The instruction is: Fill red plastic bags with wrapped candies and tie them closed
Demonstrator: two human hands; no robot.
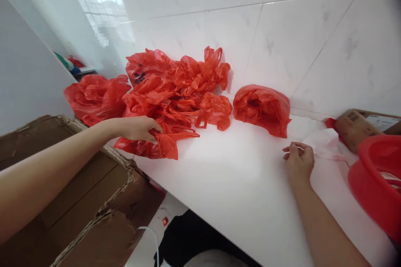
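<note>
At the front of a heap of crumpled red plastic bags (178,79), my left hand (140,128) grips a red plastic bag (163,146) with its fingers closed on the film. Apart from the heap, another red plastic bag (261,110) sits by the wall, its mouth bunched inward. My right hand (300,160) hovers over or rests on the white table (238,183) to the right of that bag. Its fingers are curled, thumb near the fingertips; whether anything small is between them I cannot make out.
An open cardboard box (94,183) with torn edges stands below my left arm. On the right are a red plastic basin (369,179), a brown carton (354,129) and a whitish sheet (326,142). A tiled wall (282,41) borders the table's far side.
</note>
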